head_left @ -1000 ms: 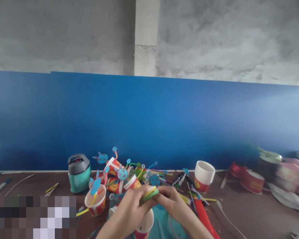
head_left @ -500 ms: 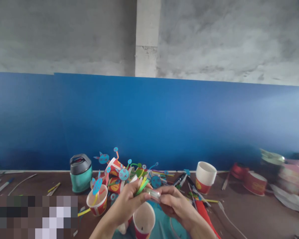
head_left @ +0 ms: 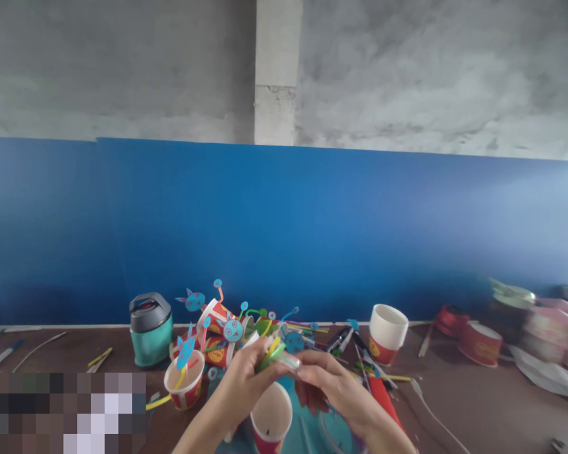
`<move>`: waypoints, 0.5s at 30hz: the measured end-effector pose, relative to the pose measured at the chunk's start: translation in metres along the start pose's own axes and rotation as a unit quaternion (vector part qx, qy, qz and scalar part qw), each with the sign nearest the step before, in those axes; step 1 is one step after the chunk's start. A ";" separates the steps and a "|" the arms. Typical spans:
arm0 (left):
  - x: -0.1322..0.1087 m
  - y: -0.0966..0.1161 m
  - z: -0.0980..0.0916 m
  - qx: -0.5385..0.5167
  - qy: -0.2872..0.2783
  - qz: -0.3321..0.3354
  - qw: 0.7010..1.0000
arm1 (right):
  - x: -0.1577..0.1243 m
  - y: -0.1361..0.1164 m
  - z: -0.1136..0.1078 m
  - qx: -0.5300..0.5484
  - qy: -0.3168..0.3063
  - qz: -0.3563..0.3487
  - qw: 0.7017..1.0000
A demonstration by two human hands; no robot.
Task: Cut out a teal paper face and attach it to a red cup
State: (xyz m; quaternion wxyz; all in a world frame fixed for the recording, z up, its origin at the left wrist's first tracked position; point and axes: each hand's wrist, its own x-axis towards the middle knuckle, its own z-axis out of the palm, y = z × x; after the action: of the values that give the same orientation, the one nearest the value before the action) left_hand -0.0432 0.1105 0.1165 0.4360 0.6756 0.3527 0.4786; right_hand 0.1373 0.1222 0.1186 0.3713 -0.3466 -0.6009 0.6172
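My left hand [head_left: 248, 372] is closed around several straws, with green and yellow ends [head_left: 273, 353] sticking out above the fingers. Between my two hands shows a small clear, shiny piece [head_left: 289, 361], perhaps plastic or tape. My right hand [head_left: 324, 378] pinches its right end with thumb and fingers. Just below, a red and white paper cup [head_left: 271, 410] stands with its mouth up, a small dark mark inside. Behind my hands lies a pile of red paper cups with bent straws and blue paper animal heads [head_left: 233, 330].
At left stand a teal lidded jar [head_left: 151, 331] and a cup with a blue head in it [head_left: 185, 381]. Stacked paper cups [head_left: 388, 334] stand at right. Pens [head_left: 343, 340], a white cable [head_left: 435, 407], a red tub [head_left: 480, 343] and pink boxes [head_left: 553, 328] lie about.
My right hand's fingers have shifted over the clear piece, which now sits slightly higher and tilts differently. The straws stay in my left hand. The view has moved slightly.
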 end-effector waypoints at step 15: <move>-0.003 0.014 -0.001 0.005 -0.019 -0.014 1.000 | 0.002 0.001 0.004 0.000 0.038 0.002 0.999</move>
State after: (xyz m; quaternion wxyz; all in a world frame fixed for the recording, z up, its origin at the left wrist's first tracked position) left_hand -0.0439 0.1028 0.1286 0.4461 0.6819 0.3561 0.4574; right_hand 0.1327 0.1220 0.1177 0.3922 -0.3712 -0.5859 0.6043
